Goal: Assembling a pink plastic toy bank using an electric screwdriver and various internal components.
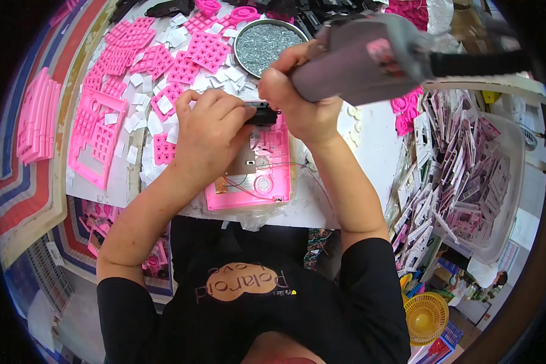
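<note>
A pink plastic housing [279, 188], with thin wires and a brown board [244, 162] inside it, lies on the white table in front of me. At its far edge is a small black part [262, 116]. My left hand [209, 124] is bent over the housing's upper left, thumb and fingertips closed on the black part. My right hand [300, 100] is wrapped round a grey handheld power tool [364, 64], which looks like an electric screwdriver with a black ribbed cord. The tool is smeared by motion, and its tip cannot be made out.
A round metal dish [270, 47] of small silvery screws stands beyond my hands. Pink keypad sheets [208, 51] and white paper squares cover the far left. Stacked pink panels [37, 118] stand at left. A clear bin [503, 200] of pink parts and a yellow basket [426, 318] are at right.
</note>
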A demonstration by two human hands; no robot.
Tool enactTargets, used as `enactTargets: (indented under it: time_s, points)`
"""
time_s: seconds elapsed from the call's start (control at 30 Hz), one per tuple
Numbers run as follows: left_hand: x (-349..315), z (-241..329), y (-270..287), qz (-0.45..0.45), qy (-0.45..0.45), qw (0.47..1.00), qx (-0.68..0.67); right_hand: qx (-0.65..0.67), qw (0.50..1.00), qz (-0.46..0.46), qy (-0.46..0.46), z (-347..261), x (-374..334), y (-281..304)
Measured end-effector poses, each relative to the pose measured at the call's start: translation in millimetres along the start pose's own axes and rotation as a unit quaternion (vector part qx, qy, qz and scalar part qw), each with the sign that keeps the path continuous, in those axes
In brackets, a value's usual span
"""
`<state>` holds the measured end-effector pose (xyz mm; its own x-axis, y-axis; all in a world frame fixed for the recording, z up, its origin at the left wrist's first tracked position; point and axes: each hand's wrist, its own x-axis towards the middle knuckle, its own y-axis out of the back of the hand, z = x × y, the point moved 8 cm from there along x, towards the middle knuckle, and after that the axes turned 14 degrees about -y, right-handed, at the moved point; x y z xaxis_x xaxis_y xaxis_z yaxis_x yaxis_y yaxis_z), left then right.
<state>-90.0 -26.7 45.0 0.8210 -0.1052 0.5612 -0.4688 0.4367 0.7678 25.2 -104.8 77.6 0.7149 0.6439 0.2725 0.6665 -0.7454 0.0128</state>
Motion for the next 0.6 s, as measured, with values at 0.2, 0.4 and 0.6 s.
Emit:
enactTargets:
  time_s: [0.2,0.4,0.6]
  points:
    - [27,-10,-23,-0.066,-0.005,0.988,-0.140,-0.017,0.997,-0.041,-0.059,12,9,15]
    - [19,-12,24,0.001,0.068,0.971,-0.228,-0.154,0.986,0.044,-0.042,-39,-35,83]
    - [-58,-48,126,0.016,-0.007,0.984,-0.176,-0.539,0.733,0.397,-0.121,-99,-251,271]
